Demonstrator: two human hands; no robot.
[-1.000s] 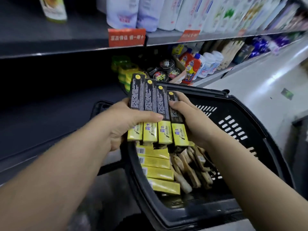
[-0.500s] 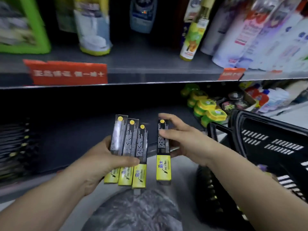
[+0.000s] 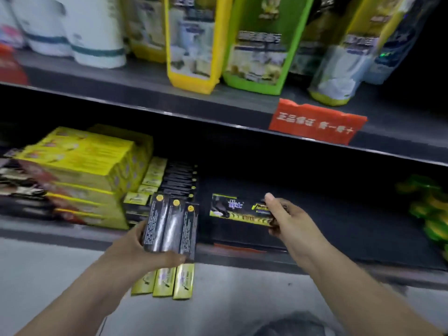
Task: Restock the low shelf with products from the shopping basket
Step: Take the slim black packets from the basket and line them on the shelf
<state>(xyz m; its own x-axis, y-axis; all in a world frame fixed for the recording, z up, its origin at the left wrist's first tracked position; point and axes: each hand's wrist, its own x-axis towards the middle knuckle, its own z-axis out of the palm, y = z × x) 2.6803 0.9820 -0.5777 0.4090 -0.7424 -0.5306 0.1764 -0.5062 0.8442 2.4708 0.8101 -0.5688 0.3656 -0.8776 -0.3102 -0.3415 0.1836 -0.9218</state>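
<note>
Black box [image 3: 238, 209] in outstretched right hand [image 3: 288, 223], boxes [image 3: 169, 226] in left hand [image 3: 135, 251]

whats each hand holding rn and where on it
The left hand grips three black-and-yellow boxes around their middle, thumb across the front. The right hand pinches a fourth box by its right end, sideways over the low shelf.
</note>
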